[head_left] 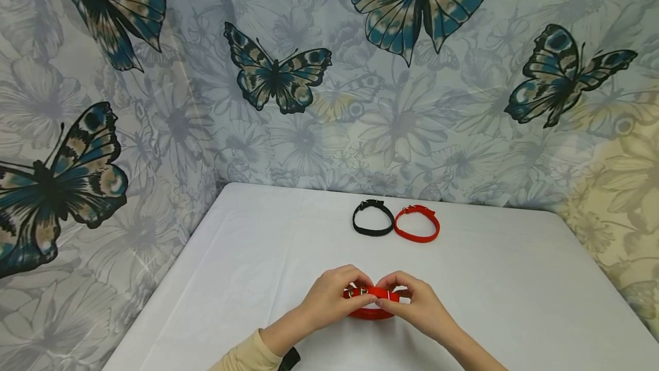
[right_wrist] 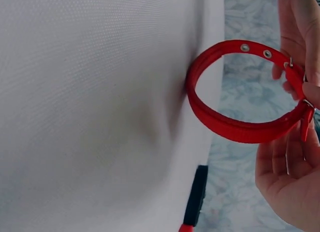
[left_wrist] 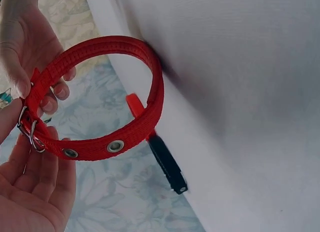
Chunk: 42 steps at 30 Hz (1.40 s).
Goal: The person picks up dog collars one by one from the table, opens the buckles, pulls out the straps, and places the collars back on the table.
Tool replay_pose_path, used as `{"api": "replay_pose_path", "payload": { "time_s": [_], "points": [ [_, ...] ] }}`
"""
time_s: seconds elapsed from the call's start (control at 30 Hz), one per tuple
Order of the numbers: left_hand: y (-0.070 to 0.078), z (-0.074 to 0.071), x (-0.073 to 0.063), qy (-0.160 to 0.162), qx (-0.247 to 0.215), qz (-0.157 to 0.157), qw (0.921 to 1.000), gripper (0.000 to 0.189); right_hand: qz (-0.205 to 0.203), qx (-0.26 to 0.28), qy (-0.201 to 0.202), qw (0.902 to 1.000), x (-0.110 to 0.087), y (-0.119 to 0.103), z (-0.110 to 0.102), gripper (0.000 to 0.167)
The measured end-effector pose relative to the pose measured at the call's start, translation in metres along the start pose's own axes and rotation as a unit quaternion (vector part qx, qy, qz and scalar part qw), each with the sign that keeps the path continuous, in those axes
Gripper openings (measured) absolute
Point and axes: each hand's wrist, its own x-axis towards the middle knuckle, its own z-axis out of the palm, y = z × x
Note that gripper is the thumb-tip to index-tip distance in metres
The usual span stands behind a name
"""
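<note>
A red collar [head_left: 372, 314] with metal eyelets, a buckle and a D-ring is closed into a loop between both hands. My left hand [head_left: 331, 296] pinches it at the left of the buckle, fingers behind and thumb in front. From the other side my right hand [head_left: 416, 306] pinches the strap near its free end. In the left wrist view the collar [left_wrist: 155, 92] shows its loop and two eyelets, with the D-ring beside the left fingers. The right wrist view shows the collar [right_wrist: 235, 132] with the strap tip poking out past the buckle.
Farther back on the white table [head_left: 247, 256] lie a black collar [head_left: 373, 232] and a second red collar [head_left: 419, 239], both buckled into loops side by side. Behind the table hangs a butterfly-patterned cloth [head_left: 401, 125]. A black band [head_left: 289, 359] shows by the left sleeve.
</note>
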Motion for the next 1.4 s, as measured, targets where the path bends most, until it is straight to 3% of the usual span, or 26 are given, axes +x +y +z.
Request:
{"api": "replay_pose_path", "payload": {
  "time_s": [0.3,0.47,0.7,1.0,1.13,1.3,1.4],
  "points": [
    [-0.002,0.004,-0.004,0.022,-0.062,-0.019,0.9976,0.013,0.034,0.022,-0.006,0.9992,0.001,0.002,-0.001,0.024],
    [-0.003,0.008,-0.006,0.036,-0.072,-0.027,0.9964,0.013,0.055,0.024,0.001,0.9982,0.0,0.004,0.001,0.025],
    [-0.004,0.011,-0.009,0.064,-0.073,-0.011,0.9953,0.014,0.064,0.029,0.017,0.9974,0.001,0.005,0.003,0.026],
    [-0.004,0.016,-0.01,0.096,-0.105,-0.02,0.9896,0.012,0.111,0.114,0.029,0.9869,0.003,0.01,0.009,0.034],
    [-0.006,0.019,-0.01,0.105,-0.117,-0.021,0.9874,0.012,0.117,0.121,0.043,0.9849,0.003,0.009,0.011,0.033],
    [-0.007,0.019,-0.01,0.099,-0.127,-0.028,0.9866,0.014,0.128,0.112,0.058,0.9837,0.003,0.009,0.013,0.032],
    [-0.006,0.014,-0.008,0.073,-0.101,-0.024,0.992,0.015,0.126,0.096,0.06,0.9855,0.001,0.009,0.012,0.033]
  ]
}}
